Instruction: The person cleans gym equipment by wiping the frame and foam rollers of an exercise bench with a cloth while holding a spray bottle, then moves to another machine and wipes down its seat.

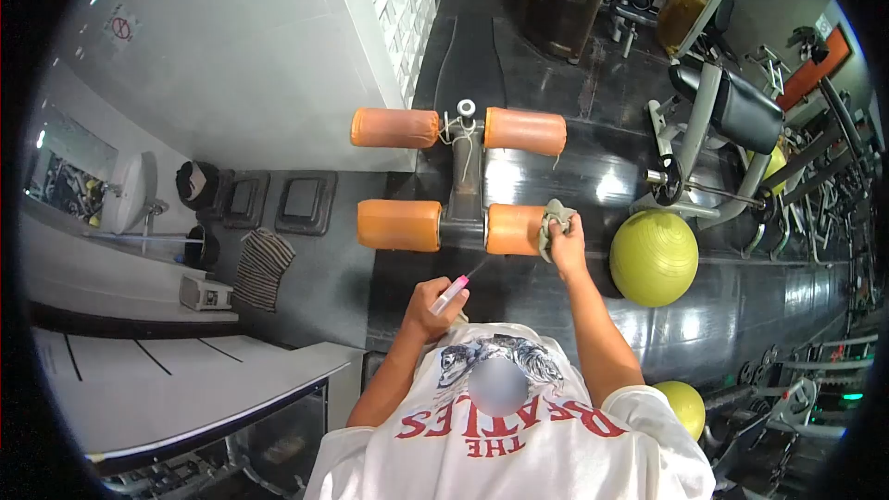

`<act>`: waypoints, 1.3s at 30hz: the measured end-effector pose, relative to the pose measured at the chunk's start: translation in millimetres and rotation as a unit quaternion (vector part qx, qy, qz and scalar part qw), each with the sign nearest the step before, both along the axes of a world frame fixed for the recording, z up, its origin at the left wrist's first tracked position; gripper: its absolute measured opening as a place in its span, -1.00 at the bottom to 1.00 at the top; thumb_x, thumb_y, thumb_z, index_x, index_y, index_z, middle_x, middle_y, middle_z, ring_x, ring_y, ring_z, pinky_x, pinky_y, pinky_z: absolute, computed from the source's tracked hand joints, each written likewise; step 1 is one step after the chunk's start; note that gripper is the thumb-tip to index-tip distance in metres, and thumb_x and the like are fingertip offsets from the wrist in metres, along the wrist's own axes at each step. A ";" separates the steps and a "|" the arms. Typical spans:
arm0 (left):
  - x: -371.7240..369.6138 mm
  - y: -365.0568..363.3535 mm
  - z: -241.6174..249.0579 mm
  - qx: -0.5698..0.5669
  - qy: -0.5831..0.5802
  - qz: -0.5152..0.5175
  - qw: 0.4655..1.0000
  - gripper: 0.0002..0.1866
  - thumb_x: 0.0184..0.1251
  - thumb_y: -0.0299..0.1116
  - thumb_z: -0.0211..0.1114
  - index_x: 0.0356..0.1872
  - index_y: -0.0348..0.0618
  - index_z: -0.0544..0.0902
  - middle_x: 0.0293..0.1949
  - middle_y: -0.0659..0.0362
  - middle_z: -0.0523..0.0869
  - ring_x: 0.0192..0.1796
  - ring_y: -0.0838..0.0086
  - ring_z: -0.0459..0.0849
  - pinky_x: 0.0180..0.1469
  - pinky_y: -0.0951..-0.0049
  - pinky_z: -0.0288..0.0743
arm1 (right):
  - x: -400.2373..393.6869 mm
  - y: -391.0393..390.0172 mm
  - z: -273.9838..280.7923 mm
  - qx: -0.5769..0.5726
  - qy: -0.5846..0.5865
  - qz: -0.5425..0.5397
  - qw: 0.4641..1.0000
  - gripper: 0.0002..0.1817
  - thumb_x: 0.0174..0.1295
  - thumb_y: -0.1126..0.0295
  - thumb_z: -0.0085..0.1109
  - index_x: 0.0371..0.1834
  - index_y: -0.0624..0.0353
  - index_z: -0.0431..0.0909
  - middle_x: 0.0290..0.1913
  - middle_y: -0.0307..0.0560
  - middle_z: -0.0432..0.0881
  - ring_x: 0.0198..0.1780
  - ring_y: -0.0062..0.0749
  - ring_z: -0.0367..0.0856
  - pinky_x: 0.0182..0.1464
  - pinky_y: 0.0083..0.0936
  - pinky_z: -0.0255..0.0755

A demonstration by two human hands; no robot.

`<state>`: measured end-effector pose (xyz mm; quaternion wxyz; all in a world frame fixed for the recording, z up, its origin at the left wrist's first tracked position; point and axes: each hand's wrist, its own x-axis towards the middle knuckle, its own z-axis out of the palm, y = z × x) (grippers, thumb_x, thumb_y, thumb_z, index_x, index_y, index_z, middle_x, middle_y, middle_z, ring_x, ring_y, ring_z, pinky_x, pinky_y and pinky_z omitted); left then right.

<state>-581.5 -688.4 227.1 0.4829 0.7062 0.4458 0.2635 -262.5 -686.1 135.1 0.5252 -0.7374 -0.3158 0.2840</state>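
My left hand (430, 309) is closed around a small clear spray bottle (449, 296) with a pink top, held in front of my shirt. A faint streak runs from the bottle's top toward the exercise machine. My right hand (568, 244) grips a crumpled greenish-grey cloth (554, 224), which touches the outer end of the near right orange roller pad (515, 229). Beside it, across the metal post (468, 171), sits the near left orange pad (399, 225). Two more pads, the far left one (394, 128) and the far right one (525, 131), are farther up the post.
A yellow-green exercise ball (654, 258) rests right of my right arm; another ball (683, 407) lies lower right. A black padded bench (741, 109) with a barbell stands farther right. Left are a striped mat (264, 268), a washbasin (135, 191) and a white counter (185, 380).
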 end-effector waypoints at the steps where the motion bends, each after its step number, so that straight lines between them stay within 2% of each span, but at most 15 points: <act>1: -2.9 8.0 -2.7 0.009 0.013 -0.008 1.000 -0.61 0.31 -0.18 0.46 -0.53 -0.25 0.55 -0.57 0.01 0.56 -0.55 0.28 0.54 -0.42 0.28 0.40 | -11.7 4.8 10.1 -0.002 -0.103 -0.011 0.995 -0.60 0.40 0.41 0.24 0.26 0.25 0.46 0.16 0.11 0.62 0.19 -0.21 0.62 0.23 -0.29 0.46; 3: -4.5 21.3 -4.1 0.039 0.000 -0.016 0.999 -0.64 0.32 -0.19 0.48 -0.47 -0.25 0.59 -0.53 0.04 0.59 -0.53 0.33 0.56 -0.40 0.30 0.42 | -22.4 22.5 -15.0 0.059 -0.236 0.023 0.970 -0.57 0.32 0.48 0.27 0.25 0.23 0.48 0.12 0.21 0.60 0.16 -0.01 0.63 0.26 -0.22 0.46; 5: -7.6 37.9 -3.6 0.022 -0.027 -0.025 0.999 -0.67 0.32 -0.20 0.49 -0.42 -0.25 0.62 -0.49 0.08 0.61 -0.52 0.39 0.57 -0.39 0.33 0.42 | -36.9 24.2 -12.4 -0.034 -0.255 0.139 0.956 -0.42 0.19 0.48 0.29 0.34 0.17 0.47 0.25 0.32 0.46 0.29 0.33 0.42 0.37 0.01 0.37; 6: -11.0 44.0 -6.6 -0.013 -0.048 -0.027 0.998 -0.69 0.33 -0.21 0.50 -0.40 -0.25 0.64 -0.48 0.10 0.61 -0.51 0.43 0.57 -0.40 0.34 0.42 | -50.8 25.2 -10.6 -0.035 -0.271 0.163 0.948 -0.42 0.13 0.52 0.32 0.30 0.08 0.56 0.27 0.30 0.45 0.29 0.37 0.39 0.39 0.04 0.36; 10: -23.1 68.3 -8.4 -0.115 -0.150 -0.006 0.982 -0.78 0.41 -0.27 0.46 -0.27 -0.21 0.67 -0.44 0.27 0.63 -0.47 0.62 0.58 -0.38 0.52 0.47 | -51.8 14.4 -9.3 -0.076 -0.335 0.248 0.906 -0.48 0.13 0.63 0.27 0.17 -0.08 0.67 0.38 0.33 0.32 0.35 0.33 0.34 0.40 -0.01 0.37; 13: -32.8 85.1 -7.1 -0.115 -0.207 0.012 0.971 -0.79 0.45 -0.28 0.44 -0.21 -0.19 0.65 -0.38 0.29 0.65 -0.44 0.64 0.61 -0.34 0.58 0.52 | -4.7 -5.3 -29.8 -0.072 -0.271 0.122 0.952 -0.46 0.11 0.68 0.28 0.21 0.11 0.62 0.32 0.38 0.34 0.28 0.36 0.40 0.36 -0.01 0.38; 15: -39.3 99.0 -14.2 -0.098 -0.229 0.011 0.968 -0.79 0.46 -0.27 0.44 -0.22 -0.19 0.64 -0.38 0.29 0.64 -0.43 0.64 0.61 -0.33 0.58 0.53 | 15.0 -10.7 -31.0 -0.087 -0.302 0.051 0.948 -0.49 0.13 0.66 0.28 0.21 0.22 0.56 0.24 0.39 0.38 0.22 0.37 0.44 0.30 0.01 0.39; 19: -39.9 122.3 -25.8 -0.093 -0.273 0.030 0.957 -0.61 0.53 -0.07 0.36 -0.18 -0.26 0.60 -0.31 0.17 0.64 -0.43 0.52 0.66 -0.27 0.45 0.58 | -30.2 25.3 -13.0 -0.074 -0.262 0.009 0.962 -0.58 0.20 0.60 0.25 0.16 0.23 0.55 0.18 0.38 0.40 0.18 0.36 0.44 0.25 0.04 0.39; 22: -39.4 138.7 -36.7 -0.108 -0.254 0.025 0.961 -0.59 0.56 -0.02 0.31 -0.18 -0.24 0.58 -0.32 0.17 0.62 -0.42 0.50 0.66 -0.26 0.42 0.58 | -70.4 38.5 -16.7 -0.062 -0.310 0.153 0.936 -0.48 0.14 0.61 0.31 0.23 0.07 0.60 0.28 0.41 0.39 0.28 0.38 0.41 0.35 -0.01 0.37; 25: -33.8 151.6 -38.5 -0.112 -0.275 0.048 0.954 -0.58 0.53 0.00 0.35 -0.21 -0.21 0.57 -0.37 0.21 0.58 -0.43 0.53 0.64 -0.31 0.47 0.53 | -65.0 24.1 -10.7 -0.081 -0.335 0.172 0.923 -0.46 0.11 0.61 0.32 0.22 0.01 0.65 0.28 0.39 0.40 0.29 0.35 0.41 0.36 -0.03 0.37; 29: -39.7 163.9 -40.8 -0.131 -0.273 0.052 0.952 -0.62 0.57 -0.04 0.31 -0.21 -0.22 0.56 -0.34 0.17 0.61 -0.42 0.49 0.66 -0.24 0.43 0.58 | 5.8 -12.0 -39.7 -0.080 -0.353 -0.037 0.931 -0.51 0.09 0.62 0.22 0.16 0.17 0.62 0.12 0.36 0.43 0.10 0.28 0.47 0.19 0.04 0.41; 33: -37.6 171.6 -42.9 -0.107 -0.285 0.057 0.951 -0.59 0.54 -0.01 0.33 -0.20 -0.23 0.55 -0.35 0.15 0.61 -0.41 0.46 0.66 -0.25 0.41 0.57 | 22.0 -13.5 -53.7 -0.117 -0.383 -0.133 0.906 -0.55 0.19 0.55 0.21 0.20 0.24 0.55 0.09 0.38 0.42 0.07 0.32 0.47 0.16 0.08 0.39; 35: -31.1 171.3 -44.9 -0.080 -0.296 0.078 0.949 -0.57 0.53 0.00 0.34 -0.20 -0.24 0.55 -0.35 0.14 0.61 -0.41 0.45 0.65 -0.26 0.39 0.57 | -10.1 4.3 -42.6 -0.080 -0.366 -0.109 0.921 -0.53 0.15 0.57 0.16 0.20 0.21 0.59 0.16 0.38 0.41 0.13 0.31 0.42 0.23 0.07 0.35; 37: -22.6 174.7 -43.8 -0.032 -0.328 0.064 0.942 -0.60 0.53 -0.05 0.35 -0.18 -0.24 0.54 -0.31 0.12 0.62 -0.40 0.46 0.65 -0.28 0.39 0.55 | -45.9 19.2 -36.6 -0.061 -0.330 -0.011 0.942 -0.56 0.17 0.57 0.24 0.18 0.22 0.59 0.28 0.43 0.39 0.27 0.36 0.40 0.34 0.06 0.35; 39: -14.3 176.8 -44.4 -0.009 -0.355 0.054 0.933 -0.62 0.53 -0.09 0.37 -0.16 -0.24 0.53 -0.27 0.11 0.62 -0.39 0.45 0.64 -0.29 0.38 0.55 | -74.1 28.4 -26.5 -0.047 -0.304 0.094 0.947 -0.49 0.12 0.56 0.34 0.21 0.07 0.61 0.33 0.44 0.37 0.34 0.38 0.37 0.38 0.03 0.35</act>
